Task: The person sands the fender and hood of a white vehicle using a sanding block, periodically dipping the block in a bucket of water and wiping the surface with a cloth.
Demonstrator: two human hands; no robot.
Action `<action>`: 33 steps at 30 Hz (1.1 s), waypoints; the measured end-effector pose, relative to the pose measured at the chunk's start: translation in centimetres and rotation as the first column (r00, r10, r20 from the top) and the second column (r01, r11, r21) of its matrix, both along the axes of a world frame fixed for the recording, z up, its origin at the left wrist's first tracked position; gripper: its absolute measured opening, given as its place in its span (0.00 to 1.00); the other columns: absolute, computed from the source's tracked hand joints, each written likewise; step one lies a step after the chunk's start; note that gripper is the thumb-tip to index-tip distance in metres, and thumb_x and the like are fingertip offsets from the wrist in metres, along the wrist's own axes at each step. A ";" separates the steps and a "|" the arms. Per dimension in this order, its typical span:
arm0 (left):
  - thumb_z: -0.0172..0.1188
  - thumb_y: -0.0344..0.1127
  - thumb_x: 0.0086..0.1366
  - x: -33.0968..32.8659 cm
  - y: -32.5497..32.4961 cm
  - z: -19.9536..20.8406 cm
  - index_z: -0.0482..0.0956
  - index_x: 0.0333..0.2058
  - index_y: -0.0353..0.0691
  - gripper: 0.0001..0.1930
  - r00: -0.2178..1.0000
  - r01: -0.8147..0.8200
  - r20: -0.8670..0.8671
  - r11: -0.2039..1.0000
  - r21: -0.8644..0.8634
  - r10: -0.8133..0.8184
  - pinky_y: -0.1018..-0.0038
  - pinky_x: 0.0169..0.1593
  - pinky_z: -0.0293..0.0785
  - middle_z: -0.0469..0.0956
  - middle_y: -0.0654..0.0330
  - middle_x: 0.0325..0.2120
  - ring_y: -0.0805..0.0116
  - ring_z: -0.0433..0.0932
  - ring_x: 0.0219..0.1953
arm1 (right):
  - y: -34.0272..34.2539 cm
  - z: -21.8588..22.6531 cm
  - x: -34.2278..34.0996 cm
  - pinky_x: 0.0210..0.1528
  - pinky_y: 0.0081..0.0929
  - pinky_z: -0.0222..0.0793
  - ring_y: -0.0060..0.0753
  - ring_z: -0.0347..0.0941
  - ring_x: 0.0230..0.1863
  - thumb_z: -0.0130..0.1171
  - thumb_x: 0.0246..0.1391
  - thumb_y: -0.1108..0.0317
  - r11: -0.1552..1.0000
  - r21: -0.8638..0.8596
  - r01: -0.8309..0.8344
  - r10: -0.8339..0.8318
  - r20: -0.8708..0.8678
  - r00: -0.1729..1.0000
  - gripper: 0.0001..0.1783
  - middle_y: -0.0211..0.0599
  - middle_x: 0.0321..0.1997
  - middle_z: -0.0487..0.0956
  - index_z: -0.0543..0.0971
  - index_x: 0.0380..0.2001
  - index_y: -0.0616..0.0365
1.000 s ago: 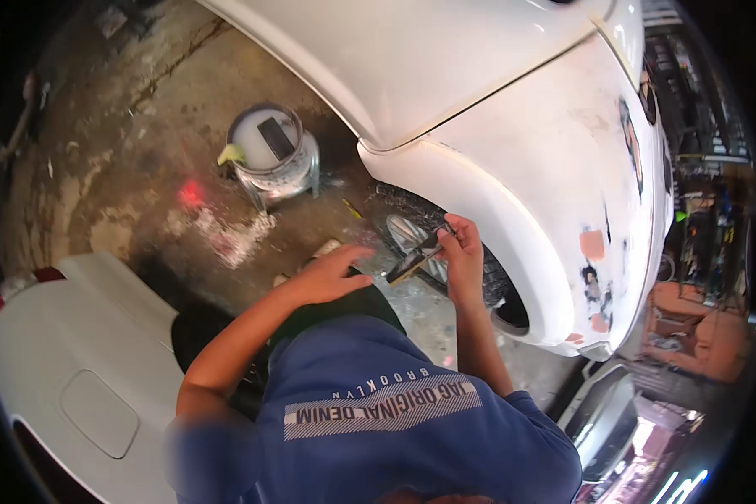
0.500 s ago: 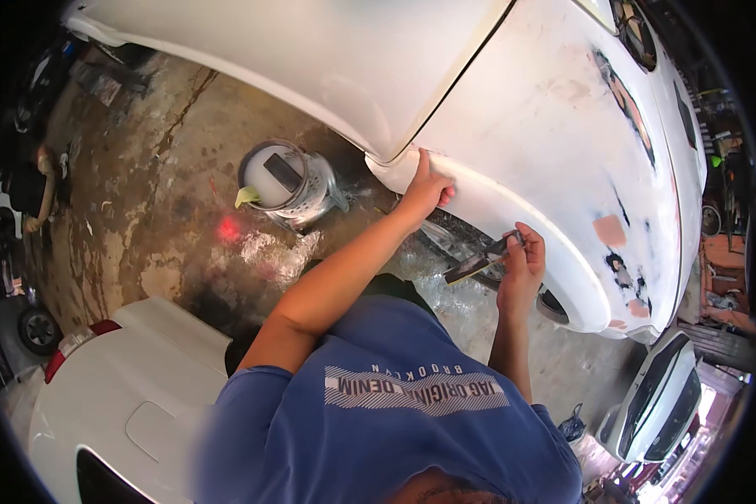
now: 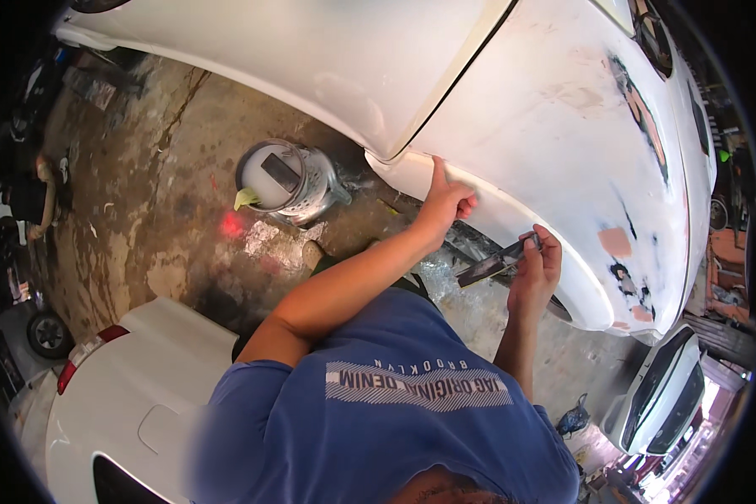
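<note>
A white car fender (image 3: 529, 118) curves around a wheel arch in front of me. My left hand (image 3: 447, 206) reaches to the arch's pale lip (image 3: 500, 197); its index finger is stretched out against the lip near the door gap, the other fingers are curled, and nothing shows in it. Lower right, my right hand (image 3: 535, 273) pinches one end of a dark, flat sanding block (image 3: 491, 265) between thumb and fingers. The block points left and down, apart from the fender, over the dark wheel opening.
A bucket (image 3: 260, 186) of greyish liquid stands left on the wet floor (image 3: 134, 193), with a dark rectangular piece and a yellow-green cloth at its rim. Another white car (image 3: 126, 403) is at the lower left. Filler patches (image 3: 615, 242) mark the fender's right side.
My left hand has shifted slightly right and down along the arch lip, index finger still touching it. My right hand has moved a little right with the sanding block. The view has shifted slightly.
</note>
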State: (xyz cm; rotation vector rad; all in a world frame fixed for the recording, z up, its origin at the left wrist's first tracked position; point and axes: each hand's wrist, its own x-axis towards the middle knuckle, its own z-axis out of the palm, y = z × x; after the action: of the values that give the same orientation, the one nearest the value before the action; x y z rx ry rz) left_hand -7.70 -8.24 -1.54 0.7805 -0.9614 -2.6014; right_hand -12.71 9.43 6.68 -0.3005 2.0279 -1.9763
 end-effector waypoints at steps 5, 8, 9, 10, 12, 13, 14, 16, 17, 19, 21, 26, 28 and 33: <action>0.56 0.34 0.68 0.1 1.5 1.9 0.18 0.73 0.44 0.54 0.998 0.048 -0.045 0.998 0.031 -0.047 0.77 0.36 0.71 0.77 0.63 0.30 0.76 0.73 0.29 | -0.9 0.6 -0.7 0.33 0.11 0.56 0.13 0.66 0.34 0.57 0.63 0.74 0.999 -0.042 -0.016 0.015 -0.023 1.000 0.16 0.30 0.43 0.78 0.75 0.54 0.62; 0.56 0.34 0.67 0.9 2.2 3.0 0.21 0.74 0.41 0.53 0.995 0.083 -0.066 0.996 0.025 -0.081 0.77 0.35 0.71 0.77 0.63 0.30 0.75 0.73 0.29 | -1.4 0.7 -1.0 0.33 0.11 0.56 0.12 0.65 0.35 0.57 0.62 0.74 0.998 -0.066 -0.021 0.021 -0.004 1.000 0.17 0.31 0.43 0.78 0.75 0.54 0.62; 0.57 0.33 0.66 1.2 2.1 3.2 0.23 0.74 0.40 0.53 0.993 0.093 -0.073 0.996 0.007 -0.092 0.77 0.35 0.71 0.77 0.63 0.30 0.75 0.73 0.29 | -1.4 0.7 -1.1 0.33 0.12 0.56 0.12 0.65 0.35 0.58 0.62 0.74 0.997 -0.060 -0.039 0.039 0.000 0.999 0.17 0.31 0.43 0.78 0.75 0.54 0.62; 0.57 0.33 0.66 1.1 1.6 2.7 0.23 0.74 0.40 0.53 0.993 0.095 -0.070 0.995 0.002 -0.094 0.77 0.35 0.71 0.77 0.63 0.30 0.75 0.73 0.29 | -1.4 0.7 -1.3 0.34 0.12 0.56 0.12 0.65 0.35 0.58 0.62 0.74 0.997 -0.054 -0.056 0.056 0.004 0.998 0.17 0.31 0.43 0.78 0.75 0.54 0.61; 0.57 0.32 0.64 0.5 -0.9 0.7 0.27 0.75 0.39 0.52 0.974 -0.176 0.140 0.984 -0.036 0.180 0.78 0.32 0.69 0.77 0.63 0.29 0.75 0.72 0.28 | -1.6 0.7 -1.6 0.34 0.12 0.56 0.12 0.65 0.35 0.57 0.62 0.74 0.995 -0.074 -0.065 0.066 0.003 0.998 0.17 0.31 0.43 0.78 0.76 0.54 0.61; 0.55 0.31 0.63 0.3 -2.4 -0.2 0.50 0.71 0.39 0.39 0.950 -0.219 0.219 0.975 -0.034 0.221 0.80 0.30 0.67 0.76 0.65 0.27 0.77 0.71 0.26 | -1.4 0.6 -1.7 0.33 0.12 0.56 0.12 0.65 0.35 0.57 0.63 0.74 0.994 -0.082 -0.072 0.073 0.004 0.997 0.16 0.31 0.43 0.78 0.76 0.54 0.61; 0.54 0.31 0.64 0.3 -3.9 -2.1 0.58 0.63 0.40 0.29 0.960 -0.191 0.200 0.981 -0.035 0.194 0.80 0.30 0.67 0.75 0.65 0.27 0.77 0.70 0.25 | -1.5 0.6 -1.8 0.33 0.12 0.56 0.12 0.65 0.35 0.57 0.63 0.74 0.993 -0.088 -0.078 0.079 0.004 0.997 0.16 0.31 0.43 0.78 0.76 0.54 0.61; 0.53 0.31 0.64 -0.1 -5.7 -4.9 0.67 0.54 0.42 0.19 0.972 -0.147 0.179 0.989 -0.026 0.150 0.81 0.29 0.66 0.74 0.65 0.26 0.78 0.69 0.25 | -1.3 0.5 -1.8 0.34 0.12 0.56 0.11 0.65 0.35 0.57 0.63 0.74 0.996 -0.041 -0.084 0.084 0.008 0.996 0.16 0.31 0.43 0.78 0.76 0.54 0.60; 0.53 0.30 0.63 -0.2 -6.2 -5.0 0.63 0.54 0.43 0.20 0.981 -0.117 0.158 0.993 -0.006 0.116 0.80 0.28 0.67 0.75 0.65 0.25 0.78 0.70 0.24 | -1.2 0.3 -1.8 0.34 0.12 0.56 0.11 0.65 0.35 0.57 0.63 0.74 0.996 -0.045 -0.083 0.084 0.011 0.996 0.16 0.31 0.43 0.78 0.76 0.54 0.60; 0.53 0.29 0.63 -0.2 -6.3 -5.2 0.59 0.53 0.43 0.21 0.987 -0.087 0.139 0.996 0.009 0.085 0.78 0.28 0.67 0.75 0.64 0.24 0.77 0.71 0.24 | -1.0 -0.1 -1.9 0.34 0.12 0.56 0.12 0.65 0.35 0.57 0.63 0.74 0.994 -0.069 -0.087 0.088 0.022 0.996 0.16 0.30 0.42 0.78 0.76 0.53 0.60; 0.52 0.29 0.64 -0.3 -5.9 -4.2 0.59 0.53 0.43 0.20 0.987 -0.100 0.125 0.995 0.019 0.097 0.79 0.28 0.67 0.76 0.63 0.25 0.77 0.71 0.25 | -0.9 -0.2 -1.9 0.35 0.13 0.57 0.12 0.65 0.35 0.57 0.63 0.74 0.995 -0.063 -0.082 0.084 0.036 0.996 0.16 0.30 0.42 0.78 0.76 0.53 0.59; 0.53 0.29 0.65 -0.7 -5.0 -1.4 0.58 0.53 0.41 0.20 0.984 -0.155 0.088 0.988 0.019 0.153 0.78 0.29 0.69 0.76 0.61 0.27 0.77 0.72 0.26 | -0.6 -0.7 -1.8 0.37 0.14 0.60 0.14 0.68 0.37 0.56 0.63 0.74 0.996 -0.046 -0.080 0.082 0.048 0.995 0.15 0.29 0.42 0.78 0.77 0.53 0.58; 0.54 0.29 0.65 -0.7 -4.6 0.0 0.57 0.55 0.40 0.22 0.988 -0.141 0.068 0.990 -0.012 0.142 0.78 0.30 0.69 0.76 0.60 0.27 0.77 0.72 0.26 | -0.2 -1.2 -1.8 0.41 0.19 0.67 0.18 0.73 0.42 0.57 0.64 0.74 0.992 -0.055 -0.111 0.114 0.070 0.991 0.15 0.29 0.43 0.80 0.77 0.53 0.59; 0.58 0.31 0.66 -0.2 -4.6 3.9 0.56 0.62 0.39 0.28 0.989 -0.146 -0.002 0.989 -0.003 0.146 0.76 0.36 0.70 0.76 0.60 0.31 0.74 0.72 0.31 | -0.6 -1.3 -1.4 0.39 0.18 0.69 0.17 0.73 0.41 0.59 0.64 0.71 0.995 -0.063 -0.083 0.088 0.082 0.993 0.15 0.27 0.40 0.79 0.77 0.54 0.56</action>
State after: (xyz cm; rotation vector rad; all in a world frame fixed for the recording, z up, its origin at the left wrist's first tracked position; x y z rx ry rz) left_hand -7.91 -12.80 2.31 0.8160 -0.8729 -2.4742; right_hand -14.15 8.86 5.42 -0.3054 1.8755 -1.9655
